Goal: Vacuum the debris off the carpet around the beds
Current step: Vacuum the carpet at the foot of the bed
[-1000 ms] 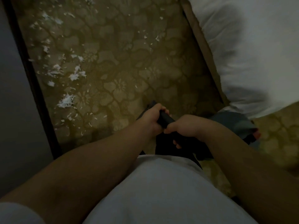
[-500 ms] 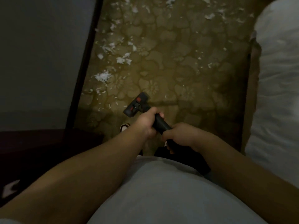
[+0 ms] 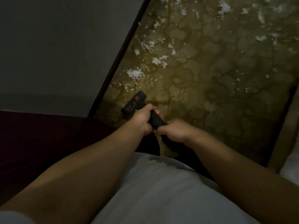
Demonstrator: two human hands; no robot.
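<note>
Black plastic shows between the two fists: the vacuum wand (image 3: 156, 121) slants forward and down to the floor, and both hands are clamped on it. The left hand (image 3: 143, 120) grips nearer the floor end, its fingers (image 3: 153, 109) curled over the top of the tube. The right hand (image 3: 175, 131) grips just behind it, fingers wrapped round and under so that the tips are hidden. A short bare stretch of wand separates the two hands. Past the left knuckles the floor head (image 3: 134, 102), black with red marks, sits on the carpet (image 3: 202, 88), close to the dark skirting strip (image 3: 119, 57) at the foot of the grey wall (image 3: 56, 46).

White debris (image 3: 135, 73) lies on the olive, flower-patterned carpet beyond the head, all of it ahead of the fingers. One thick clump is nearest, small flecks lie between that clump and the head, further clumps sit farther along the skirting, and a loose scatter spreads to the far right. Whether the head's front edge touches the closest flecks cannot be told in the dim light.

Dark maroon furniture (image 3: 40, 143) fills the lower left. The bed (image 3: 281, 143) borders the carpet on the right, with white bedding (image 3: 291, 165) at the corner. A pale grey shirt (image 3: 161, 191) covers the foreground.
</note>
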